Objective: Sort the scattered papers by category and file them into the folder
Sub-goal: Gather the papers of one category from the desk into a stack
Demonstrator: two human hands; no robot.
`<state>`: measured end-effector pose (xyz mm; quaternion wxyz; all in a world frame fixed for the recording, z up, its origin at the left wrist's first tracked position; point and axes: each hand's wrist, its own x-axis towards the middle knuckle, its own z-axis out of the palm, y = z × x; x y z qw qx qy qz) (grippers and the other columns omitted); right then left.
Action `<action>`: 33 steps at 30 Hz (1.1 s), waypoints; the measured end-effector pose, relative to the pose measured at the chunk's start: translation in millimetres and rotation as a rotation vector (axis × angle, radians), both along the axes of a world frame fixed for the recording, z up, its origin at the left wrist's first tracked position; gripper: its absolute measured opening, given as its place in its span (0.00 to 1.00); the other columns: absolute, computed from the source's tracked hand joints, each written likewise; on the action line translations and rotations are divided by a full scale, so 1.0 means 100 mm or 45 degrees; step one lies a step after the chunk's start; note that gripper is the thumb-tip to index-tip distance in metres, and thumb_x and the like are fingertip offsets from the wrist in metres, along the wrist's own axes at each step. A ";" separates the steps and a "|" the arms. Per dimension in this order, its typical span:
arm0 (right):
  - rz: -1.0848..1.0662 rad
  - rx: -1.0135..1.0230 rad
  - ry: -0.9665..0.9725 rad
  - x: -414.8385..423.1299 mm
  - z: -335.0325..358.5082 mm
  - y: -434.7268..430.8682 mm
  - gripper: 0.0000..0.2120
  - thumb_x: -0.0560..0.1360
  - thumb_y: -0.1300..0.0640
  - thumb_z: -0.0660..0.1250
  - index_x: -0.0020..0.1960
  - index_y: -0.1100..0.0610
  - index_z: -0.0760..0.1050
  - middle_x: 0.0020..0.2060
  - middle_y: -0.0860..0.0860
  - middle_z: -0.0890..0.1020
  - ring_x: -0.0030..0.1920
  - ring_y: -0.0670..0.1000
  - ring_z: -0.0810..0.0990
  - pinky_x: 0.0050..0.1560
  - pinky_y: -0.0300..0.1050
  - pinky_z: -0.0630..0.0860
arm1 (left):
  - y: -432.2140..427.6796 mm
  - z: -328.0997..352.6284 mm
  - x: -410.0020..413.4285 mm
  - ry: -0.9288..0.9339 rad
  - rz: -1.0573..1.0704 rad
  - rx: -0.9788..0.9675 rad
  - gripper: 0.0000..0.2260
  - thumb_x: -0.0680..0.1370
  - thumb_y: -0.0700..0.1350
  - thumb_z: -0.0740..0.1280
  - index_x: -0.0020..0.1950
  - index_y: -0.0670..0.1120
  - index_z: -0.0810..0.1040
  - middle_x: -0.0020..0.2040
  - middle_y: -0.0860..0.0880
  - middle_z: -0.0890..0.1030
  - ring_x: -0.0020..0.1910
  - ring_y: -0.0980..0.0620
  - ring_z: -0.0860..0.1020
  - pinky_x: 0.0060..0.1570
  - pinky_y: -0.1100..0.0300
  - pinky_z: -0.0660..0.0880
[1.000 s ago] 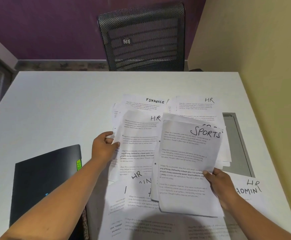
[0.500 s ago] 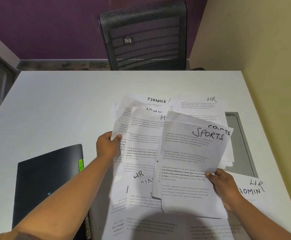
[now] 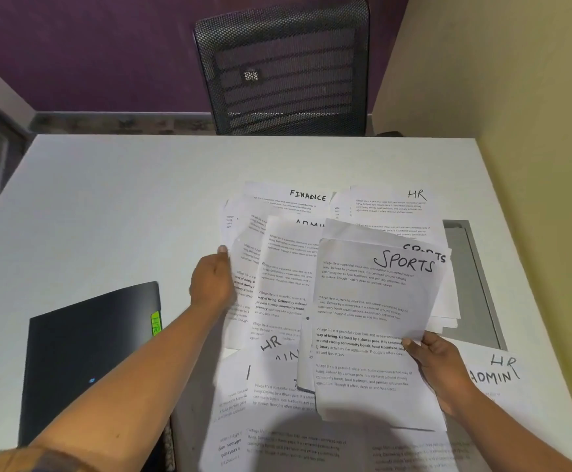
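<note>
Pinching the SPORTS sheet [image 3: 376, 301] is the right grip [image 3: 437, 366]; the left grip [image 3: 213, 284] pinches another sheet [image 3: 246, 267].

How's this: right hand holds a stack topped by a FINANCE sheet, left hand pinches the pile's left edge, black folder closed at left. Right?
Head view: the right hand holds a stack topped by the SPORTS sheet, not FINANCE. The rest stands: left hand pinches the pile at its left edge, black folder closed at left.

surface: white table [image 3: 107, 206] | on it: scattered papers [image 3: 390, 206], black folder [image 3: 83, 352] at left near edge
</note>
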<state>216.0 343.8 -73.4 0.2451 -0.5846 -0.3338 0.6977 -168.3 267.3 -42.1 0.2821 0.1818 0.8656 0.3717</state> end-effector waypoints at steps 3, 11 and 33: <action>0.024 0.020 0.026 0.01 -0.03 0.00 0.15 0.69 0.63 0.73 0.55 0.61 0.80 0.46 0.53 0.88 0.43 0.50 0.88 0.43 0.39 0.84 | 0.08 -0.06 -0.06 0.119 0.288 -0.224 0.16 0.80 0.52 0.64 0.52 0.39 0.78 0.54 0.41 0.79 0.51 0.39 0.79 0.48 0.51 0.76; 0.088 0.048 -0.025 0.05 -0.04 0.00 0.11 0.78 0.70 0.64 0.56 0.61 0.80 0.45 0.51 0.88 0.44 0.49 0.87 0.48 0.38 0.83 | 0.17 -0.05 0.04 -0.130 0.054 -0.349 0.19 0.66 0.34 0.74 0.53 0.43 0.73 0.45 0.47 0.78 0.44 0.45 0.79 0.46 0.52 0.80; 0.069 0.068 -0.050 0.02 -0.04 0.00 0.47 0.39 0.37 0.85 0.53 0.58 0.82 0.46 0.53 0.88 0.45 0.51 0.88 0.44 0.39 0.83 | 0.00 0.55 -0.46 0.149 0.063 0.405 0.05 0.80 0.44 0.66 0.49 0.48 0.82 0.44 0.49 0.84 0.43 0.49 0.82 0.45 0.55 0.79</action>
